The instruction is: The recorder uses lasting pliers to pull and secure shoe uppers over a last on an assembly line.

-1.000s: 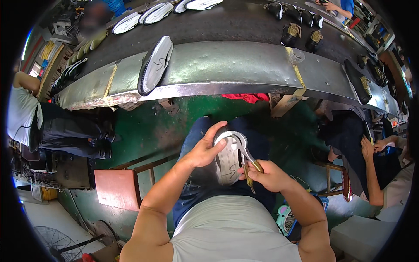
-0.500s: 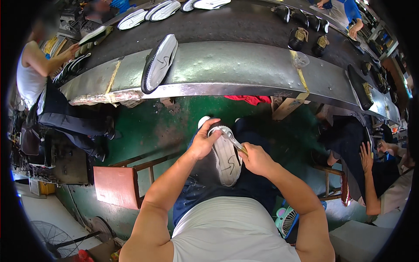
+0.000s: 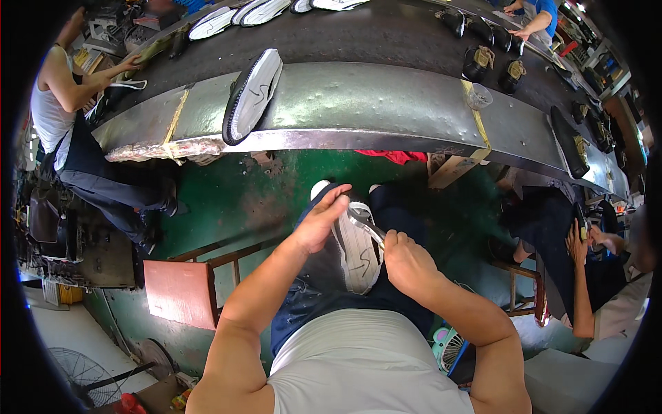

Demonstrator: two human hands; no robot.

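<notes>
On my lap lies a shoe (image 3: 360,261), bottom side up, its toe end pointing away from me. Its white underside carries a dark curved pen line, and dark material edges it. My left hand (image 3: 321,222) is closed around the toe end's left side, thumb and fingers gripping there. A pair of metal pincers (image 3: 365,225) is in my right hand (image 3: 409,262), the fist wrapped around the handles. The pincers' head reaches the rim near the toe; whether the jaws hold material is too small to tell.
Ahead runs a conveyor bench with a metal edge (image 3: 372,103). A white-bottomed shoe (image 3: 255,96) leans there, with several more behind. A plastic cup (image 3: 478,97) stands right. Co-workers are left (image 3: 58,96), right and far right. A stool (image 3: 181,293) is at left; a small fan (image 3: 448,347) at right.
My right fist has turned over the pincers' handles, and the tool has swung slightly. My left fingers have shifted at the toe. The co-worker at left has moved a shoe down from the hands.
</notes>
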